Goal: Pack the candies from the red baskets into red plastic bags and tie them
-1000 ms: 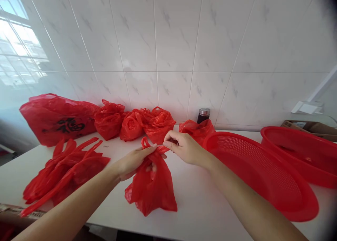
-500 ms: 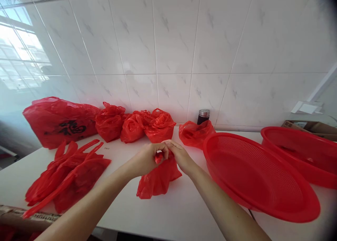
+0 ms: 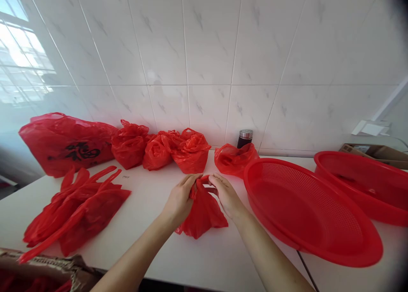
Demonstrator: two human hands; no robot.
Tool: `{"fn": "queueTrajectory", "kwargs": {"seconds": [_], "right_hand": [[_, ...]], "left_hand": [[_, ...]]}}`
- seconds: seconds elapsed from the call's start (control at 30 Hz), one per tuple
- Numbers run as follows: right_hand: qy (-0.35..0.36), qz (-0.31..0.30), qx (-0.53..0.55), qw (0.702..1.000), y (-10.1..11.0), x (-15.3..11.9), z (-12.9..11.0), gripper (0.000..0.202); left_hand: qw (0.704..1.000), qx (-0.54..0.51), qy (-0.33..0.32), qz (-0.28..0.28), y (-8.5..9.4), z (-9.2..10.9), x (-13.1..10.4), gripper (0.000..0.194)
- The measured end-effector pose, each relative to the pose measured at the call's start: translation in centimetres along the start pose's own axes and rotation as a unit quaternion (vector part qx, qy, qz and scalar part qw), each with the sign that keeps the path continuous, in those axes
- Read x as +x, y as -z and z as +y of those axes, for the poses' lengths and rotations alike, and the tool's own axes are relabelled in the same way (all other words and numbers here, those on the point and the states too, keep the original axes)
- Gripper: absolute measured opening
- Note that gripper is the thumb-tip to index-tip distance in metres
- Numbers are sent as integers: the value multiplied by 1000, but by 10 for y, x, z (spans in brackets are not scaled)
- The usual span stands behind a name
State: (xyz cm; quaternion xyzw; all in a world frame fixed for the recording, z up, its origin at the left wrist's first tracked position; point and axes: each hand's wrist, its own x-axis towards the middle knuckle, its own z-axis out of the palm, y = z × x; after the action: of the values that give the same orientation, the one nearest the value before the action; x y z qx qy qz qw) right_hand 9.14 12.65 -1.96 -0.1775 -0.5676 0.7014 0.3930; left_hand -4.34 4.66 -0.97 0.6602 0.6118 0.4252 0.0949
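One red bag mostly below left hand and right hand; its top in both grips

Forearms angled inward, left hand curled, right hand pinching, both close together

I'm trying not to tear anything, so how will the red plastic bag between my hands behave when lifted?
Probably floppy: the red plastic bag creases where the left hand and right hand grip its top. The film may tear easily, since it looks thin. Weight is unclear. It seems unlikely to roll, given its cornered bottom.
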Motion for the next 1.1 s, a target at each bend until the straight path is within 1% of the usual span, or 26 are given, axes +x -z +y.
{"fn": "queueTrajectory", "kwargs": {"seconds": [0.1,0.17,0.2,0.27,0.33,0.4,0.47,0.53,0.57,0.6,0.67,0.7,0.73,0.77,0.9,1.0,1.1], "right_hand": [[5,53,57,997,-2,3,14,25],[-10,116,101,988,2,10,27,24],[-19,157,110,981,5,14,34,25],[-36,236,95,966,12,22,49,26],[-46,288,61,955,16,26,65,28],[-39,305,22,951,15,23,80,30],[-14,315,-35,948,7,14,94,32],[8,293,-167,941,-2,4,107,33],[14,268,-255,929,-6,-1,112,33],[11,240,-348,906,-8,-3,116,34],[-9,190,-500,845,-7,-5,119,36],[-21,181,-539,822,-4,-3,118,36],[-34,177,-564,806,0,0,117,35],[-44,175,-578,796,6,5,114,35],[-76,164,-602,777,29,24,105,31],[-108,154,-618,763,40,35,108,30],[-133,144,-633,749,46,43,115,28]], "left_hand": [[999,4,52,14,2,-5,-17,37],[995,16,89,32,2,-12,-33,30],[993,21,108,52,1,-17,-42,31],[983,20,148,108,-4,-29,-60,33],[968,-3,192,161,-13,-40,-76,34],[949,-52,237,203,-26,-45,-85,36],[921,-97,278,257,-41,-46,-87,39],[896,-89,304,311,-54,-45,-83,40],[890,-67,312,327,-59,-46,-80,40],[888,-41,315,333,-62,-49,-76,40],[894,-2,311,321,-64,-58,-70,37],[901,10,308,305,-62,-64,-68,34],[908,19,306,285,-60,-71,-67,31],[916,32,304,261,-57,-78,-65,28],[936,87,302,159,-45,-101,-59,16],[942,125,295,96,-41,-111,-50,18],[943,160,288,49,-40,-119,-39,18]]}}
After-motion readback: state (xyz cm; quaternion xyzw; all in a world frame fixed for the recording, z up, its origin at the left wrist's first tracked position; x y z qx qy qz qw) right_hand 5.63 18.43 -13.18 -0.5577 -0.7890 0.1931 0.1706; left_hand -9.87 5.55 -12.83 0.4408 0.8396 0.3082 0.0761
